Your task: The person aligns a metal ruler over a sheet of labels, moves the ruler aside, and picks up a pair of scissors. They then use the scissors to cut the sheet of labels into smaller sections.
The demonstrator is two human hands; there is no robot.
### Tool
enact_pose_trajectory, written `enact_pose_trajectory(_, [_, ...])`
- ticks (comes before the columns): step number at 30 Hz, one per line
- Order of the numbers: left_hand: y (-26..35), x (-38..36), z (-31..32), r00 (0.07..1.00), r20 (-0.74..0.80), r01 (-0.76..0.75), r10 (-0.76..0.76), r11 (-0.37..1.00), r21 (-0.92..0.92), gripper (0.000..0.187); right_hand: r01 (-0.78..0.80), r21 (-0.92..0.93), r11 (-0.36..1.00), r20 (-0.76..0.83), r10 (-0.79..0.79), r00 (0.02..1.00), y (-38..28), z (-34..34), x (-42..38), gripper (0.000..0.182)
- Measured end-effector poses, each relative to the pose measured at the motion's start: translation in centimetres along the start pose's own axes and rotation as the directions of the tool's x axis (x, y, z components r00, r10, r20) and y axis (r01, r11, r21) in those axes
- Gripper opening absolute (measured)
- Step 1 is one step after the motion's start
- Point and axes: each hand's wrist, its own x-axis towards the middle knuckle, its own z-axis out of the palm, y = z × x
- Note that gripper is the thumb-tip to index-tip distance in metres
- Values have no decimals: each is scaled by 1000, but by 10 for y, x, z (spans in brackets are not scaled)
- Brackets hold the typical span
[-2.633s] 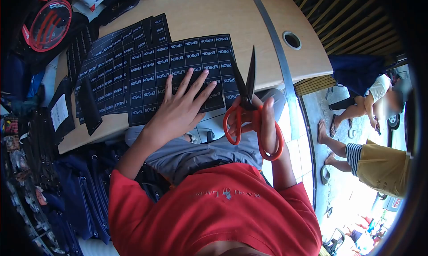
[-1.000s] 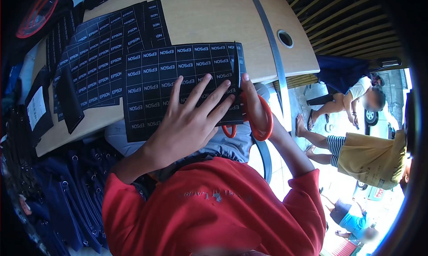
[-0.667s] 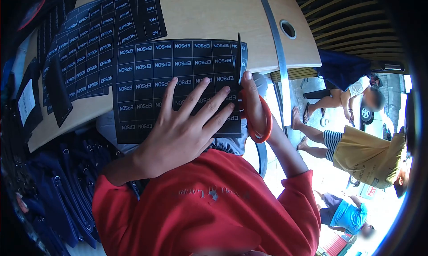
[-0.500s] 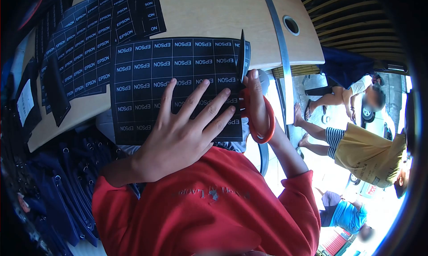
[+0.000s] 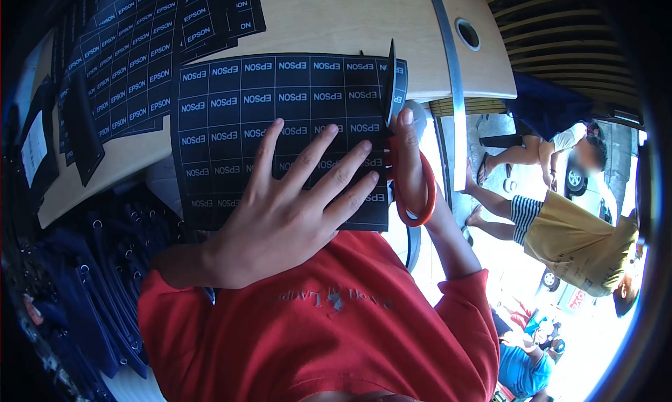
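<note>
My left hand lies flat with its fingers spread on a black sheet printed with a white grid of upside-down EPSON labels. My right hand is closed on scissors with orange-red handles, at the sheet's right side. One dark blade stands over the sheet, and a narrow strip of the sheet shows to the right of it. The rest of the other blade is hidden under the sheet, though a small dark tip shows past the far edge.
More EPSON sheets overlap at the left of the wooden table. A metal strip lies near a round hole. Dark blue items with metal rings hang lower left. A person in yellow and others are at right.
The view has shifted slightly. The sheet and scissors sit a little farther right in the picture, and a dark tip now shows past the sheet's far edge. My left hand stays spread.
</note>
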Motion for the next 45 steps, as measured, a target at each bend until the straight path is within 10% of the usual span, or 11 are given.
enact_pose_trajectory(18, [-9,-8,21,984,-177,-16,5,998,-59,28,76,-122,990,-103,-89,991,5,10,2,60])
enact_pose_trajectory(24, [-48,20,20,982,-175,-122,73,950,-287,59,5,-84,996,-164,-19,986,10,10,6,61])
enact_pose_trajectory(30, [-96,83,35,894,-436,168,-100,978,121,47,85,-88,992,-119,-95,988,10,9,10,56])
enact_pose_trajectory(38, [-120,112,28,955,-274,86,-114,990,-111,36,227,-217,950,-65,-246,967,15,5,19,53])
enact_pose_trajectory(40, [-119,117,14,968,26,241,-248,901,-361,35,244,-240,940,-56,-264,963,21,2,22,55])
enact_pose_trajectory(45, [-122,115,19,980,-49,155,-195,888,-433,34,295,-262,919,-84,-326,942,23,5,24,58])
